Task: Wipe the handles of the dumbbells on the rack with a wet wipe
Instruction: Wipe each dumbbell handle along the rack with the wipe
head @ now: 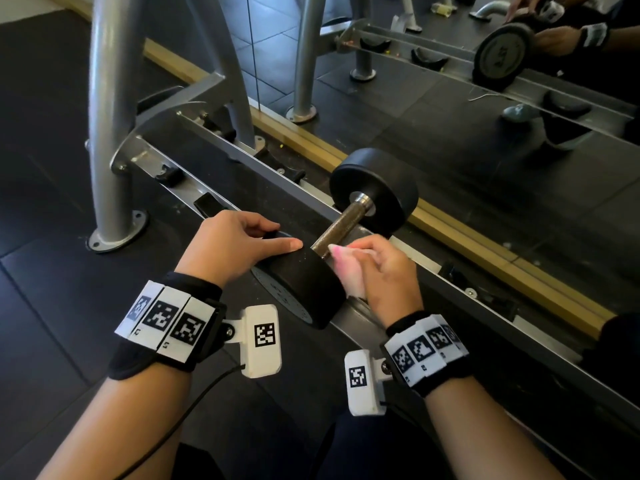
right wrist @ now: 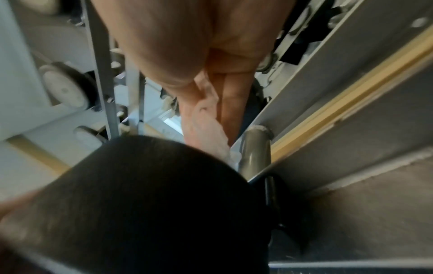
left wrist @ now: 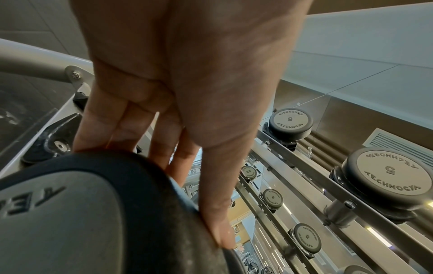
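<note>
Both wrists carry marker bands; the left hand rests on the dumbbell's near head, fingers draped over its rim; the right hand grips a pink wet wipe against the handle. That dumbbell lies across the rack rails.

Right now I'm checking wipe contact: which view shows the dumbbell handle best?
The head view: the handle runs bare between both black heads, the wet wipe in the right hand meeting its near end. The right wrist view shows a blurred stub beside the wipe. The left wrist view shows none of it.
</note>
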### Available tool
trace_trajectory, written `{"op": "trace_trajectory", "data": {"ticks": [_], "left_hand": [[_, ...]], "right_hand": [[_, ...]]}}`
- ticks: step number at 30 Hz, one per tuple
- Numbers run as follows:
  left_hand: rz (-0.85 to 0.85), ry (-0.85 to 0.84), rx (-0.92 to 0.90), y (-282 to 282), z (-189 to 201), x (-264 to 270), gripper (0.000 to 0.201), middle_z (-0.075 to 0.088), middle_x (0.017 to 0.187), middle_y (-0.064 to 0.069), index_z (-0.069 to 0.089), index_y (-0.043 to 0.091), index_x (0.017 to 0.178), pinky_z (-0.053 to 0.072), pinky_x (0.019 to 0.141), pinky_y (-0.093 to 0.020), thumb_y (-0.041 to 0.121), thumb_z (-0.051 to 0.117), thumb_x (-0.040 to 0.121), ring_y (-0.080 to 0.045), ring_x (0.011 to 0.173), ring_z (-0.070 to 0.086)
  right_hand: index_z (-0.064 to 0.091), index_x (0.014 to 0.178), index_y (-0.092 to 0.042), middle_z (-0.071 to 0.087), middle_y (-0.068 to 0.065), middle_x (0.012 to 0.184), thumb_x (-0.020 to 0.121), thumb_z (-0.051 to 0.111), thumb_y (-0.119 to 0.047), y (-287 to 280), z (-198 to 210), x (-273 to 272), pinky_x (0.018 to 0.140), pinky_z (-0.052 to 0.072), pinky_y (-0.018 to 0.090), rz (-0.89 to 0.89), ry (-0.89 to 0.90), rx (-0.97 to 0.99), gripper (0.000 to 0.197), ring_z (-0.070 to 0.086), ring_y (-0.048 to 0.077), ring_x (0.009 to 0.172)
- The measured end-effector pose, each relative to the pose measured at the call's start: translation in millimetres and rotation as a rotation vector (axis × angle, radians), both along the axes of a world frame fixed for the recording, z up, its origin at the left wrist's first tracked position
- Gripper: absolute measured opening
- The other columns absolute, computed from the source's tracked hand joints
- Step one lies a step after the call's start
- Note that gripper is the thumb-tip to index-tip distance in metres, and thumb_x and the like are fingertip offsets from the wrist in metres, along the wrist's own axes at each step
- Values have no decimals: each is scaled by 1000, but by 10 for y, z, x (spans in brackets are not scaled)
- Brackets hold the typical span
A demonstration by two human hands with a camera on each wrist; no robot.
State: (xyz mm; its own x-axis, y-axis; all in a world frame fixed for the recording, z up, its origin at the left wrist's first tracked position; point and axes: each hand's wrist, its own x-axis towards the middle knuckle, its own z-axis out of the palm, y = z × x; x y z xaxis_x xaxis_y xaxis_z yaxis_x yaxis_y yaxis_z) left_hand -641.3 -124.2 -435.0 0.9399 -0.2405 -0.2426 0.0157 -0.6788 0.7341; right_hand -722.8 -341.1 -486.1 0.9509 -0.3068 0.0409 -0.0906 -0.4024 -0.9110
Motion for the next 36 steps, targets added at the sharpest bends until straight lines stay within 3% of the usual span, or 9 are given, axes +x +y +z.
{"op": "trace_trajectory", "data": {"ticks": [3,5,9,11,18,22,25,29,36], "left_hand": [[5,-20,8,9,-3,-17,53,69,111,11,69,33,115,39,80,-17,60,75,70,-7,107,60],[3,-31,11,1,-1,-27,53,68,112,11,69,32,116,38,81,-18,60,75,71,-7,108,59],[11,-44,21,1,-8,-35,53,66,113,11,68,33,118,37,80,-18,59,74,72,-6,106,57],[14,-46,19,6,-21,-37,55,66,113,12,68,34,119,37,79,-17,60,75,71,-5,107,57],[27,-32,-14,14,-64,-17,58,65,109,16,68,37,116,39,79,-18,65,75,65,-3,103,59],[33,-26,-14,13,-78,-9,59,60,102,22,68,37,116,41,81,-19,65,75,64,-2,101,58],[32,-27,-19,21,-81,-12,58,61,103,21,68,38,114,45,79,-18,65,76,64,-2,101,58],[29,-32,-8,22,-68,-15,61,65,113,14,69,36,116,49,99,-31,66,75,63,-7,109,60],[6,-25,-25,29,-79,-4,68,63,108,18,68,37,115,43,87,-22,72,70,56,-2,105,58]], "right_hand": [[54,96,-34,58,-3,107,96,54,-12,-119,-50,6,50,45,7,-200,48,39,22,59,11,94],[52,97,-35,57,-1,110,94,52,-4,-154,-60,36,49,47,11,-232,55,93,31,60,15,96],[67,106,-45,58,-4,129,93,50,0,-92,-65,177,89,55,33,-277,61,318,50,57,16,116],[74,94,-46,62,-3,126,95,48,-2,-37,-100,200,96,54,37,-300,75,464,51,60,18,114],[75,89,-46,66,-1,119,97,50,-7,105,-163,295,98,52,38,-348,49,583,47,64,18,108],[73,87,-54,72,-18,98,94,58,-8,151,-129,397,86,57,31,-283,10,654,48,70,7,96],[72,97,-49,68,-10,110,89,65,-6,133,-152,428,84,59,29,-277,12,717,44,69,10,100],[69,113,-34,69,-2,115,88,69,-11,102,-187,449,78,59,26,-298,-14,759,34,71,10,98],[71,107,-36,60,5,133,92,57,2,-9,-105,468,92,56,38,-305,97,723,43,63,20,113]]}}
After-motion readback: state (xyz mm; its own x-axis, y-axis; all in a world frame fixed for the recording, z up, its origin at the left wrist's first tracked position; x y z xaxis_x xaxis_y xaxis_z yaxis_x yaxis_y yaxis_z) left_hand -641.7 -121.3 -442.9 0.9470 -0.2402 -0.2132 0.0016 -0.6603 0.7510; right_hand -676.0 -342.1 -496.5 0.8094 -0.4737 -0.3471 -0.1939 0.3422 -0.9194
